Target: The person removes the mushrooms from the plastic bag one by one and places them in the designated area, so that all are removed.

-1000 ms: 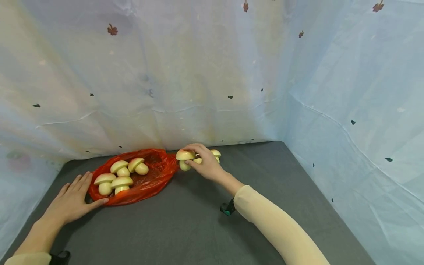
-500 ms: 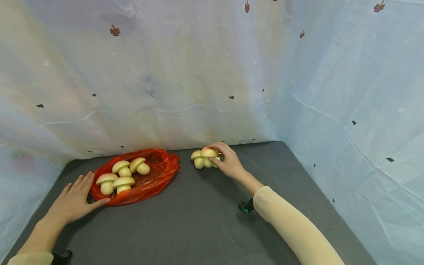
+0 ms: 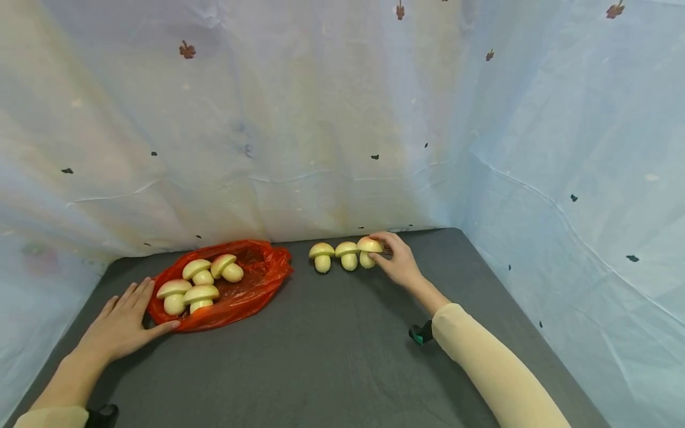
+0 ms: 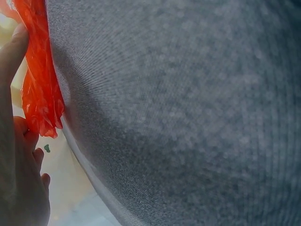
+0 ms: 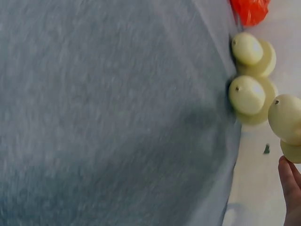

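Note:
My right hand pinches the pinkish cap of a pale yellow mushroom near the table's back edge. In the right wrist view that mushroom appears stem first, partly cut off by the frame. Two more mushrooms, the left one and the middle one, lie to its left in a row. A red plastic bag lies spread out at the left, with several mushrooms in it. Fingers spread, my left hand rests along the bag's left rim, its thumb touching the near edge.
Dark grey cloth covers the table. A pale patterned curtain rises right behind its back edge, and another sheet hangs along the right side.
My right hand has carried the mushroom from beside the bag rightward, past the other two, to the right end of the row. My left hand has stayed at the bag.

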Demonstrator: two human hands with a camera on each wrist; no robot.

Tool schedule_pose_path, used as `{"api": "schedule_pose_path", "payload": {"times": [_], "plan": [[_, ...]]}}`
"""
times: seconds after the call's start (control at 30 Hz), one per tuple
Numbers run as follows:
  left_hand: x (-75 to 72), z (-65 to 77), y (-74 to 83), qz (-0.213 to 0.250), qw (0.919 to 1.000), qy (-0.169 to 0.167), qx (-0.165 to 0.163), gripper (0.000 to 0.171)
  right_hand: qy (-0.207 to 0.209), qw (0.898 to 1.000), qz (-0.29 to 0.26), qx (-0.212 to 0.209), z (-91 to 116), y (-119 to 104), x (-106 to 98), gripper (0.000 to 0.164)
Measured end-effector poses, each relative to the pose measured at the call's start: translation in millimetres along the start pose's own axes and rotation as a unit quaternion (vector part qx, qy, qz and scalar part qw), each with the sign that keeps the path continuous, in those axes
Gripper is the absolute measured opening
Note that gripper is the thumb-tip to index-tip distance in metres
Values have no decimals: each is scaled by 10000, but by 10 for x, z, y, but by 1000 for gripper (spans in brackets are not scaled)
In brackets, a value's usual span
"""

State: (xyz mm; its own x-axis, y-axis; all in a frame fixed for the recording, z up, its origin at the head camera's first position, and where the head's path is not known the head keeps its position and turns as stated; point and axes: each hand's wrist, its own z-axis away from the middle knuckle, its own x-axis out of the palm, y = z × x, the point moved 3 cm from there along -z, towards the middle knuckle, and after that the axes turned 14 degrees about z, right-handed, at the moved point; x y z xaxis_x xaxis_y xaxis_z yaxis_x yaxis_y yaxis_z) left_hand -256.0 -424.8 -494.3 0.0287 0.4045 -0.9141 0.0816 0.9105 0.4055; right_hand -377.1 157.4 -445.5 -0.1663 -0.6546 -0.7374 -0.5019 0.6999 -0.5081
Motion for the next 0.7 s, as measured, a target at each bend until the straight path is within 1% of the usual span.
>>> {"api": "schedule_pose_path", "payload": {"times": [0.23,0.4,0.53,0.7], "plan": [[-7,15,0,9,10000,18,-22,127,-290,9980,78,549,-20,239,8,48],[-12,31,15,-18,10000,12,-3,125,-538,9951,230,793,-51,388,47,48],[-6,36,19,-10,10000,19,2,125,-774,9918,325,964,-79,475,91,48],[-2,21,13,20,10000,31,-9,127,-870,9914,356,916,-134,518,127,48]]}}
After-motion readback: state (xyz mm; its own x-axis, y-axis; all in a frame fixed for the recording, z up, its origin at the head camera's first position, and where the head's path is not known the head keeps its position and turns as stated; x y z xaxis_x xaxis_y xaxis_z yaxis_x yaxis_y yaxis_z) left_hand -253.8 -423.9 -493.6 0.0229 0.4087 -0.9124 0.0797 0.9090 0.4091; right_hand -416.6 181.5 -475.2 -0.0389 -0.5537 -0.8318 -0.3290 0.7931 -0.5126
